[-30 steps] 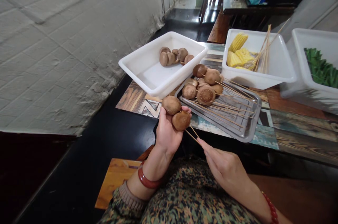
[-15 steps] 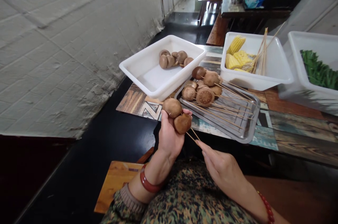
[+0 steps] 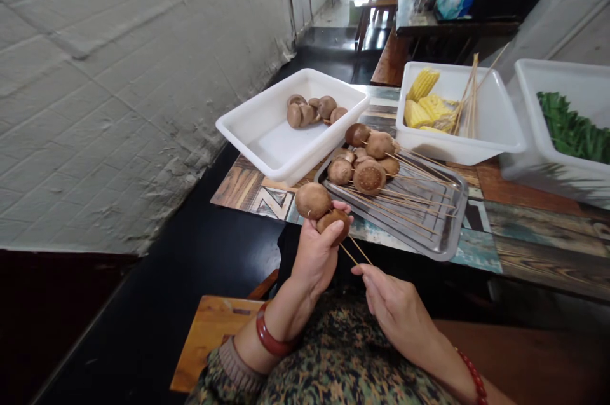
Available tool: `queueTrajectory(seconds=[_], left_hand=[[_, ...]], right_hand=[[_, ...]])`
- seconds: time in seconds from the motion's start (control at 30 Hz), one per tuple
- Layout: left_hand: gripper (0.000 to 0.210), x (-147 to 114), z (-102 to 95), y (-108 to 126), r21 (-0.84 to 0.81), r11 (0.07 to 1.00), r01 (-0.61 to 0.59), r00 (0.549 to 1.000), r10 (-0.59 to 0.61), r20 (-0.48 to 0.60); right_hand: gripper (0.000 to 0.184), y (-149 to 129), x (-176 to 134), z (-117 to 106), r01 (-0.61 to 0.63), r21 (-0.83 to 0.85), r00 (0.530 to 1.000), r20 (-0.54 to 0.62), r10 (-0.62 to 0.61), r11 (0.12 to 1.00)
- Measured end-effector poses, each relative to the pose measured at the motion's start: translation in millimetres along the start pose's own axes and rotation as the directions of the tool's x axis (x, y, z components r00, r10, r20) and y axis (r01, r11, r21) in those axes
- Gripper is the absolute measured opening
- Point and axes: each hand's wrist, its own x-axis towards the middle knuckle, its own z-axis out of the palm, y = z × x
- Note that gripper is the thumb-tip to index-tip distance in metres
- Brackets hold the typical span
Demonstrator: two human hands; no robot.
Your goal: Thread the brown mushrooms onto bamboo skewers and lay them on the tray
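Two brown mushrooms (image 3: 313, 201) sit one behind the other on a pair of thin wooden skewers (image 3: 355, 252). My left hand (image 3: 317, 252) is closed around the nearer mushroom, its thumb lying across the cap. The farther mushroom sticks out beyond my fingers. Below them, my right hand (image 3: 398, 303) pinches the lower ends of the skewers between thumb and fingers. Just past my hands, a metal tray (image 3: 429, 243) holds several skewered mushrooms (image 3: 369, 176), their sticks pointing right.
A white tub (image 3: 267, 163) with loose mushrooms (image 3: 305, 114) stands behind the tray on the left. To the right, another white tub (image 3: 457, 154) contains corn (image 3: 424, 106) and upright skewers. A third tub (image 3: 548, 144) holds green leaves (image 3: 569, 125). A pale wall (image 3: 119, 87) rises at left.
My left thumb has moved from beside the mushrooms onto the nearer cap, closing the hand around it. Both hands and the skewered mushrooms have shifted slightly in view.
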Motion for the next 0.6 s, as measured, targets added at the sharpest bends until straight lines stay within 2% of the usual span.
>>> queueTrajectory(seconds=[0.33, 0.6], left_hand=[[0.027, -5, 6.7, -1, -0.066, 0.997, 0.036, 0.998, -0.038, -0.041], [0.025, -9, 7.4, -5, -0.057, 0.997, 0.051, 0.998, -0.052, -0.026]], right_hand=[[0.025, 3, -1, 11, -0.089, 0.195, 0.996, 0.043, 0.082, 0.977], [0.023, 2, 2, 14, -0.103, 0.237, 0.995, 0.023, 0.101, 0.966]])
